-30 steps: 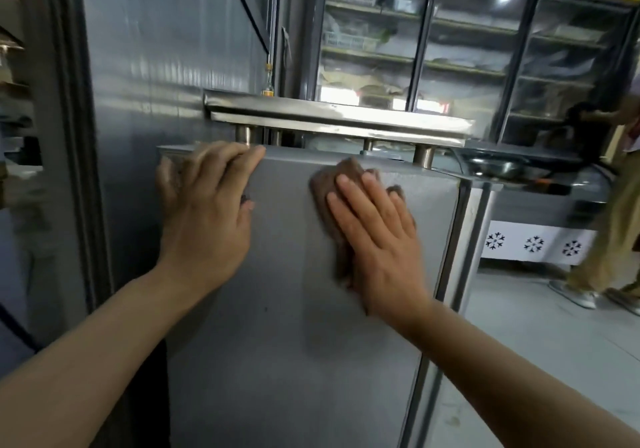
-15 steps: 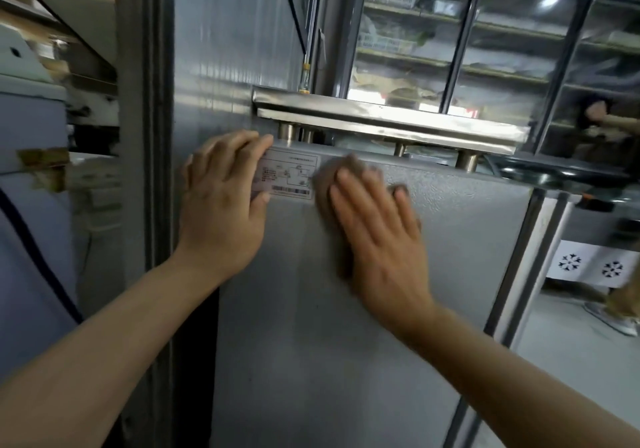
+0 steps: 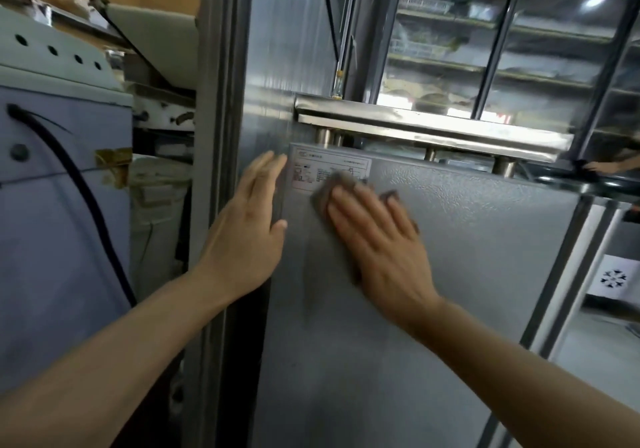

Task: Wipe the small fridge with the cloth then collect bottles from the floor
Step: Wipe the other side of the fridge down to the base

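Observation:
The small fridge (image 3: 467, 274) fills the middle of the view, showing a grey textured side panel with a white label (image 3: 311, 167) at its top left corner. My right hand (image 3: 377, 236) lies flat on that panel and presses a brown cloth (image 3: 323, 193) against it, over the label's lower right part. Only the cloth's edges show around my fingers. My left hand (image 3: 246, 226) rests with fingers spread at the fridge's left edge, holding nothing. No bottles are visible.
A steel shelf (image 3: 433, 129) on short posts sits on top of the fridge. A grey metal frame (image 3: 218, 170) stands close on the left, with a blue-white appliance and black cable (image 3: 79, 184) beyond. Glass-door display coolers (image 3: 502, 49) line the back. Floor shows at right.
My left hand has slid left off the label to the fridge's edge. My right hand with the cloth has moved up-left onto the label. The view has swung left.

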Available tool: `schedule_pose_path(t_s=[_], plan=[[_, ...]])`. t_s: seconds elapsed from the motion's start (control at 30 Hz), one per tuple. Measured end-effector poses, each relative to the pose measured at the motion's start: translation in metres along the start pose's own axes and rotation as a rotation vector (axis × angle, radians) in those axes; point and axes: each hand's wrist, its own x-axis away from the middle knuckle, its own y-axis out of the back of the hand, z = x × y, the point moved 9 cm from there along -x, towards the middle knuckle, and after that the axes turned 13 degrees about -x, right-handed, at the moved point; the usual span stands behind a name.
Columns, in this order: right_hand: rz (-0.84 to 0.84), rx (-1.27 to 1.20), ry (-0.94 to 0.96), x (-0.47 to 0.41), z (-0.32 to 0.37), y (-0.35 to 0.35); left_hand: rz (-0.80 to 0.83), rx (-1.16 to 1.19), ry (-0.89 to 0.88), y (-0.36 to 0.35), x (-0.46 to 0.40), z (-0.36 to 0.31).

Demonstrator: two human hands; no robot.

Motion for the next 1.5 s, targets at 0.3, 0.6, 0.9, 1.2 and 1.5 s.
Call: schedule_pose_path(t_s=[0.3,0.6,0.9,1.2,1.5], plan=[[0.137,0.004,0.162,0.016,0.044,-0.041,0.059,0.106,0.119,-0.011,0.029,0.025],[0.008,0.032,0.017,-0.085,0.027,-0.004,-0.016,0.076,0.175,0.002,0.04,0.043],[0.317,0.049,0.313,0.028,0.092,-0.091,-0.008,0.055,0.225,-0.007,0.073,0.058],[0.159,0.124,0.236,0.028,0.027,-0.031,0.11,0.048,0.222,-0.034,0.086,0.041],[0.146,0.048,0.111,0.115,0.032,-0.058,0.08,-0.066,0.347,-0.071,0.083,0.019]])
